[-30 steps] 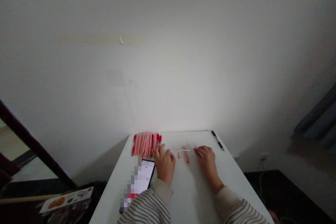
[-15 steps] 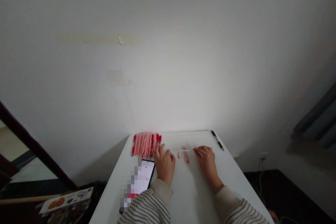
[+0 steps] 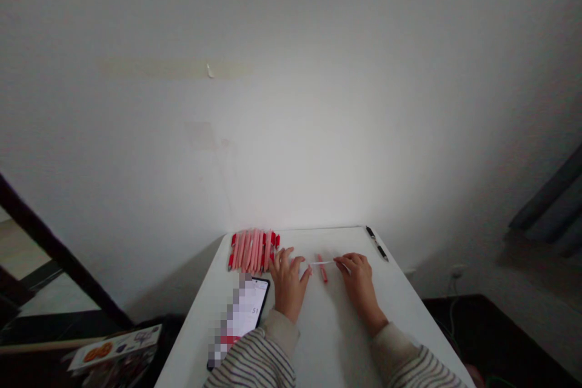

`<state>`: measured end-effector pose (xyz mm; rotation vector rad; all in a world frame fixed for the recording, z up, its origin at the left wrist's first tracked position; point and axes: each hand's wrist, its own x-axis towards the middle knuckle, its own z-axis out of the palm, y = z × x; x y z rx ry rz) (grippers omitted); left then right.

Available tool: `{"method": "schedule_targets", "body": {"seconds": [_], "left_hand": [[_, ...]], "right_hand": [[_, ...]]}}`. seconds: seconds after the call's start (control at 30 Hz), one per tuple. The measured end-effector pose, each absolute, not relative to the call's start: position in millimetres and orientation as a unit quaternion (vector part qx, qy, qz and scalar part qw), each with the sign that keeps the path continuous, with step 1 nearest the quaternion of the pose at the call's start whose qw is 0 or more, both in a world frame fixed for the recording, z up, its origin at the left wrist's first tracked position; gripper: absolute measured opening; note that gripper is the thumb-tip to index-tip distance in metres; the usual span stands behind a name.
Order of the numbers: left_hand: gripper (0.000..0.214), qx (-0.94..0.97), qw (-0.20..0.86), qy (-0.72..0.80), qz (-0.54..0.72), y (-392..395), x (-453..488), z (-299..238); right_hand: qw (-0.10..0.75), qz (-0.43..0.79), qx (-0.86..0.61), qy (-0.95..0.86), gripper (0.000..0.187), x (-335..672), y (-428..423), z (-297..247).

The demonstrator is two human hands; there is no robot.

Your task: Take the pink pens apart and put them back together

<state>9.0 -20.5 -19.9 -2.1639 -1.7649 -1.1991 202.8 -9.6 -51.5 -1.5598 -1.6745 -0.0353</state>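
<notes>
My right hand (image 3: 356, 268) pinches the right end of a thin white pen refill (image 3: 324, 262), which points left across the table. Beneath the refill lies a pink pen barrel (image 3: 323, 273), slanting on the tabletop. My left hand (image 3: 290, 276) is open, its fingers spread and holding nothing. Its thumb tip is beside a small pink piece (image 3: 310, 268) near the refill's left end; whether they touch I cannot tell. Just left of that hand lies a pile of pink and red pens (image 3: 250, 250), side by side.
A phone (image 3: 248, 309) with a lit screen lies on the white table (image 3: 322, 339), partly under my left sleeve. Near the far right corner is a black pen (image 3: 377, 244). A wall (image 3: 309, 133) rises behind the table's back edge.
My left hand has shifted slightly right and spread its fingers, its thumb now at the small pink piece. My right hand keeps the refill in nearly the same place.
</notes>
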Motion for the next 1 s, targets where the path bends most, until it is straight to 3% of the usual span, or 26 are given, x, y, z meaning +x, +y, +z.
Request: {"method": "schedule_targets", "body": {"seconds": [0.73,1.0], "left_hand": [[0.01,-0.716,0.027,-0.564,-0.41,-19.4,9.7,-22.1],[0.013,-0.709,0.027,-0.564,-0.422,-19.5,7.9,-21.4]], "right_hand": [[0.426,-0.022,-0.584,-0.691,0.02,204.2,-6.2,-59.2],[0.463,-0.028,-0.577,-0.672,0.031,206.0,-4.4,-63.2]]}}
